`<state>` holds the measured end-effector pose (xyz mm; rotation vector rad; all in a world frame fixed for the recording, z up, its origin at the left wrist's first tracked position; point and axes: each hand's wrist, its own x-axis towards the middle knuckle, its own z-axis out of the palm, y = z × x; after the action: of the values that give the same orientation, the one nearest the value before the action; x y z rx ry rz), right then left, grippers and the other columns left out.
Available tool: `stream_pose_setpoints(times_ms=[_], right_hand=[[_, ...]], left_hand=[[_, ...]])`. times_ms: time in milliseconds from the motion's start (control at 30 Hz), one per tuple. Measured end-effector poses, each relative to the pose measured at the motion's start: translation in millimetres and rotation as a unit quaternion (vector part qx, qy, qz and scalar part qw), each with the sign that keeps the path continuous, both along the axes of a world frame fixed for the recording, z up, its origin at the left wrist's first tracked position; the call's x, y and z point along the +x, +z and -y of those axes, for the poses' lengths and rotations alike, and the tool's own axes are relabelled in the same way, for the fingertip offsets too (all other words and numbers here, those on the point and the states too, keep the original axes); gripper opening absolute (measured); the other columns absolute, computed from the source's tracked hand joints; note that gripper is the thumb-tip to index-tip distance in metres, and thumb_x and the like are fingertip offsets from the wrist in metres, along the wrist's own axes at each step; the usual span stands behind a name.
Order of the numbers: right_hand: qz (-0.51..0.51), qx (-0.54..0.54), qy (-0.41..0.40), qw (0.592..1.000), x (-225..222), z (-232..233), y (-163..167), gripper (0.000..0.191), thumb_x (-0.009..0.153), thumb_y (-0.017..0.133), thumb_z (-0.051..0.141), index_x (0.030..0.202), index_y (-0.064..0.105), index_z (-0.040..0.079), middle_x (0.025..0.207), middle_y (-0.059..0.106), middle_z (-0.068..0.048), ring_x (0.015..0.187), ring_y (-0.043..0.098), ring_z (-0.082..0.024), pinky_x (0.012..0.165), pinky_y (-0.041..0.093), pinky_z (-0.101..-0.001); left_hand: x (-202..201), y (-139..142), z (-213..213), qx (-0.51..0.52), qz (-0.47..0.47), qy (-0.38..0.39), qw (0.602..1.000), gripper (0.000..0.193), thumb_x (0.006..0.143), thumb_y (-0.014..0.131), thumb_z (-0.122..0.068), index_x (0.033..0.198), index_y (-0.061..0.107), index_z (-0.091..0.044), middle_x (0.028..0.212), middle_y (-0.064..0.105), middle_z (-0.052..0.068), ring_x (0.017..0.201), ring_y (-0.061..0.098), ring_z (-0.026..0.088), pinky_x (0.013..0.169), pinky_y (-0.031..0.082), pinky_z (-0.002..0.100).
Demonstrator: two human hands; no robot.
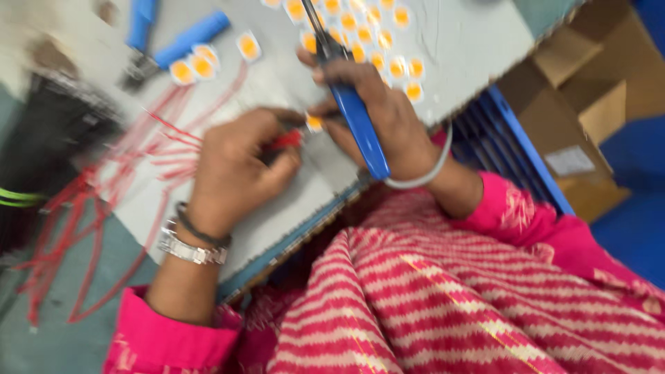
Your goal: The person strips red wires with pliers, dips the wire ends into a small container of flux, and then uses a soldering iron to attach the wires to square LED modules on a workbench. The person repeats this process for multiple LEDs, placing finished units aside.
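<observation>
Blue-handled pliers [166,43] lying at far left of grey tabletop [471,41]. Loose red wires [104,201] strewn across left side, some trailing over the edge. Cluster of small square yellow-centred chips [377,34] spread at top centre. Brown cardboard boxes [589,104] on blue floor [634,235], right. Blue ribbed crate [509,149] under tabletop edge.

Pale grey work board [457,41] sits tilted across the frame, front edge blue-trimmed, over a grey-green surface [48,339] at lower left. Right of the board: blue slatted crate [509,138], brown cardboard boxes [596,104] stacked just beside it, one carrying a white label, blue floor [634,228] past them. Dark blurred unit [48,131] at the left edge; lighting flat and even, whole view motion-blurred.
</observation>
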<state>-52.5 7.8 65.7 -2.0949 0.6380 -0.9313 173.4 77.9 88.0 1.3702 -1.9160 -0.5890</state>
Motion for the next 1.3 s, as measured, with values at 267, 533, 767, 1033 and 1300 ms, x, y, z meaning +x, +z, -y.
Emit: stream_pose_setpoints(times_ms=[267,533,767,1033,1300], right_hand=[[0.008,0.007,0.016,1.0,4.1,6.6,10.5,0.056,0.09,0.072,-0.01,0.133,0.04,0.007,0.154,0.054,-0.019,0.11,0.077,-0.022,0.089,0.063,-0.0299],[-0.036,-0.077,-0.003,0.996,2.8,8.1,8.9,0.061,0.084,0.078,-0.007,0.132,0.044,0.008,0.148,0.059,-0.017,0.106,0.074,-0.018,0.098,0.053,-0.031],[0.037,0.037,0.009,0.999,-4.0,7.8,12.4,0.044,0.1,0.069,-0.001,0.138,0.045,0.004,0.15,0.062,-0.019,0.11,0.074,-0.019,0.098,0.057,-0.0302],[0.258,0.049,-0.081,0.961,-68.0,20.0,14.7,0.054,0.109,0.07,0.032,0.142,0.053,-0.007,0.119,0.069,-0.022,0.088,0.073,-0.02,0.068,0.06,-0.0264],[0.2,0.052,-0.133,0.969,-87.5,23.9,24.0,0.027,0.094,0.071,0.019,0.101,0.066,-0.007,0.085,0.069,-0.016,0.061,0.056,-0.009,0.059,0.044,-0.0194]], left_hand=[[-3.9,8.1,9.1,-0.015,-0.002,-0.002,1.0,0.017,0.079,0.075,-0.008,0.093,0.067,-0.002,0.095,0.072,0.01,0.077,0.072,0.027,0.067,0.058,0.035],[-6.2,3.4,7.2,-0.027,0.05,-0.019,0.998,0.021,0.082,0.077,-0.013,0.094,0.064,-0.004,0.104,0.075,0.005,0.073,0.071,0.026,0.06,0.055,0.037],[-6.8,3.9,9.6,-0.02,0.089,-0.014,0.996,0.029,0.082,0.078,-0.018,0.107,0.068,-0.008,0.096,0.073,0.005,0.073,0.071,0.027,0.058,0.054,0.04],[-8.3,-0.5,10.8,-0.031,0.099,-0.014,0.994,0.03,0.078,0.078,-0.019,0.105,0.068,-0.008,0.104,0.072,0.002,0.074,0.07,0.026,0.059,0.054,0.039],[-9.1,-3.3,13.2,-0.037,0.105,-0.011,0.994,0.028,0.079,0.077,-0.018,0.104,0.07,-0.008,0.109,0.072,0.001,0.072,0.07,0.026,0.058,0.053,0.039]])
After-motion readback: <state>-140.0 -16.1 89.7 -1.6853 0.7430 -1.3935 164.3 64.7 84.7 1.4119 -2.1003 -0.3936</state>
